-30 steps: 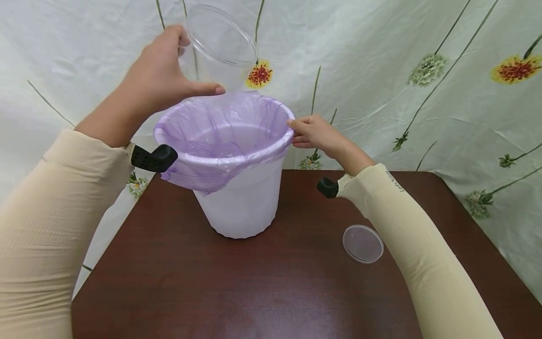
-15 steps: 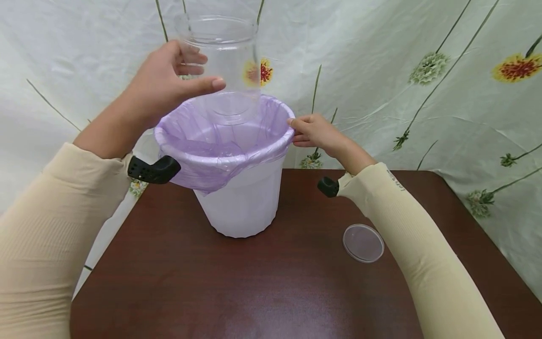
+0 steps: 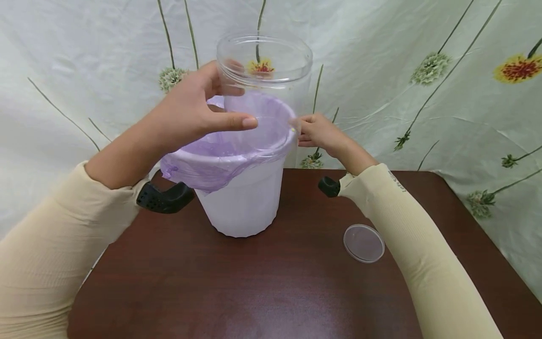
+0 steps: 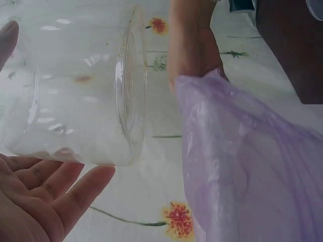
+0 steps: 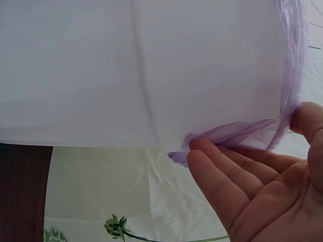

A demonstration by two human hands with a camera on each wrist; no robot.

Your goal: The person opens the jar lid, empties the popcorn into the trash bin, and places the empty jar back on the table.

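My left hand grips a clear plastic jar by its side, thumb in front and fingers behind. The jar's open mouth faces up, and its lower part overlaps the bin's mouth and right rim in the head view. Below it stands a white trash bin lined with a purple plastic bag folded over the rim. In the left wrist view a gap shows between the jar and the bag. My right hand pinches the bag-covered rim; its thumb is on top, its fingers beneath the bag's edge.
A round clear lid lies on the dark brown table, right of the bin and close to my right forearm. Behind the table hangs a pale cloth with printed flowers.
The jar has come down from above the bin and moved right, tipping from tilted to upright. My left hand moved with it. My right hand and the bin have stayed in place.
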